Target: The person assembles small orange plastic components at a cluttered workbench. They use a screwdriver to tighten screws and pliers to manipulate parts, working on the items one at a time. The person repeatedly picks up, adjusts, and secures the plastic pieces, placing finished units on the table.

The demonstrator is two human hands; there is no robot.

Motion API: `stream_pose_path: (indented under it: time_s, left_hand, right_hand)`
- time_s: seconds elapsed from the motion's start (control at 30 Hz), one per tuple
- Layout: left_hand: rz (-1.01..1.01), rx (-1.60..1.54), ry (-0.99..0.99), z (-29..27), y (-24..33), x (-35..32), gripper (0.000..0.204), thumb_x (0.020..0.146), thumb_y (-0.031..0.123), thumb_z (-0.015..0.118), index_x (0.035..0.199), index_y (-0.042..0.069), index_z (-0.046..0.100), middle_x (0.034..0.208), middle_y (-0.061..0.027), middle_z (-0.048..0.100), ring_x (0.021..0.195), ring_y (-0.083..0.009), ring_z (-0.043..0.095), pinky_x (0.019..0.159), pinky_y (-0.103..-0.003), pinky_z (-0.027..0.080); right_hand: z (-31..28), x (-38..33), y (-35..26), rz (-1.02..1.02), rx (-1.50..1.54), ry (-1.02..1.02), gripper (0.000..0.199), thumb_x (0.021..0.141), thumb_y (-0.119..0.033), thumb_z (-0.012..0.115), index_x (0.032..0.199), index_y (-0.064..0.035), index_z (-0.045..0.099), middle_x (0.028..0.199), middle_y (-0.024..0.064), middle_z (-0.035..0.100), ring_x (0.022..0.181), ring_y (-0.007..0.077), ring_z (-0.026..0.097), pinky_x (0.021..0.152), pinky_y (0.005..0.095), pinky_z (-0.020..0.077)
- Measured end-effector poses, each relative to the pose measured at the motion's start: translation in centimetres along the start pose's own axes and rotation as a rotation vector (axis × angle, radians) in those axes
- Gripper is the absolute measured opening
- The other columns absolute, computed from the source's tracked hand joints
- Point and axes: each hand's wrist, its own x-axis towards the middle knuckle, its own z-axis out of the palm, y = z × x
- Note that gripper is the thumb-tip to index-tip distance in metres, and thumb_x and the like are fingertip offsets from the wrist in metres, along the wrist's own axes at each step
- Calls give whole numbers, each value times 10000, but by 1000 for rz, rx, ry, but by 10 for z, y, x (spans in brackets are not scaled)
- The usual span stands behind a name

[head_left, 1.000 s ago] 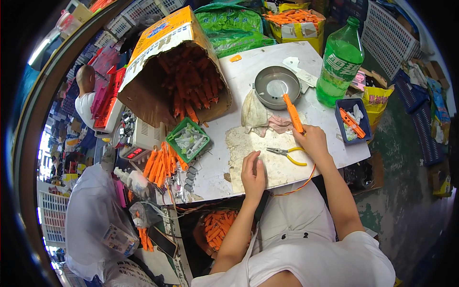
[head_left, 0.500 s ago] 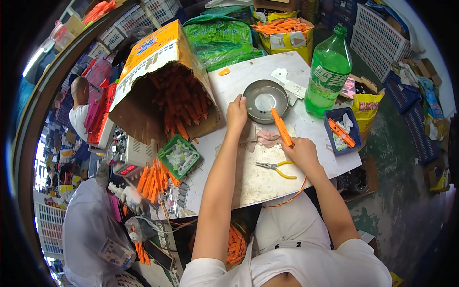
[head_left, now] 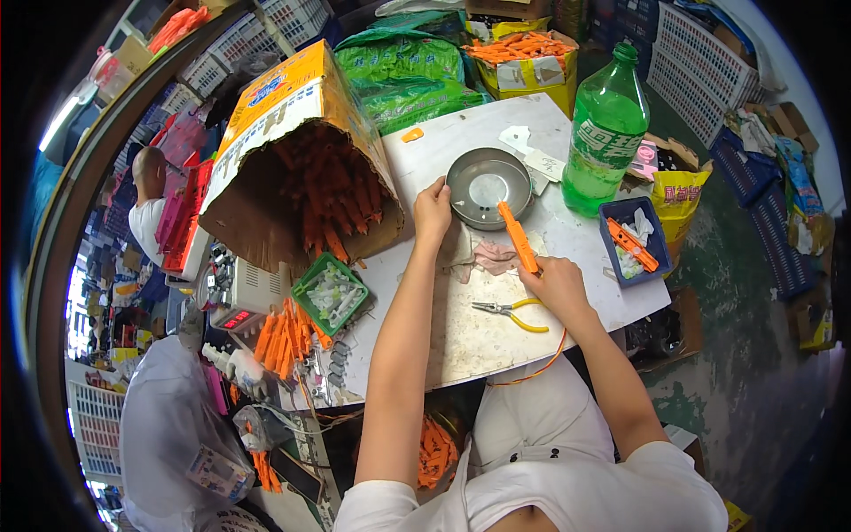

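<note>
A round grey metal bowl (head_left: pixel 461 199) with a little dark matter in its bottom sits on the white worktable. My left hand (head_left: pixel 433 208) grips its left rim, fingertips at the edge. My right hand (head_left: pixel 557 284) is closed around a slim orange plastic handle (head_left: pixel 520 241), whose front end reaches over the bowl's near rim. A red-and-yellow wire (head_left: pixel 557 353) runs from beneath this hand over the table's front edge; where it joins is hidden. Yellow-handled pliers (head_left: pixel 510 312) lie just below, beside the right hand. A crumpled pink cloth (head_left: pixel 495 257) rests between my arms.
A large carton (head_left: pixel 266 89) full of orange plastic parts lies on its side at left, with a green basket (head_left: pixel 330 297) of small pale pieces nearby. On the right stand a green bottle (head_left: pixel 607 133) and a blue bin (head_left: pixel 634 273). Another person (head_left: pixel 149 199) sits far left.
Both hands keep their hold on the bowl and the orange handle. The whole view has shifted very slightly; nothing else has visibly moved.
</note>
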Motion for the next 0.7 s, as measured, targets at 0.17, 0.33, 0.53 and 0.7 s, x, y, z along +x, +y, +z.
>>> stream_pose_path:
  time_s: [0.17,0.33,0.53,0.7]
  left_hand:
    - [-24,-4,-5,-1,3,-2,324,866,165,533,1145,17,602,979,-233,643,907,-303,648,794,-351,478]
    - [-75,2,-21,-3,11,-5,325,864,167,535,1147,22,602,964,-233,646,887,-303,651,785,-355,480]
    - [3,34,7,-3,9,-4,326,864,164,534,1148,19,601,958,-234,647,884,-300,651,779,-355,480]
    - [20,25,11,-1,7,-4,325,865,164,534,1147,18,601,967,-237,644,892,-302,649,783,-354,480]
  right_hand:
    - [0,-2,-1,-7,10,2,391,804,-382,608,705,-8,664,596,182,611,548,329,613,561,416,503]
    - [5,-3,4,-24,15,32,386,801,-377,615,708,-5,663,600,176,614,546,326,613,558,413,501]
    - [8,-5,6,-28,4,42,377,799,-367,620,708,-3,653,615,169,618,546,324,612,554,412,497]
    - [10,-5,8,-32,32,58,374,801,-364,620,714,-2,649,629,169,621,553,325,615,556,415,496]
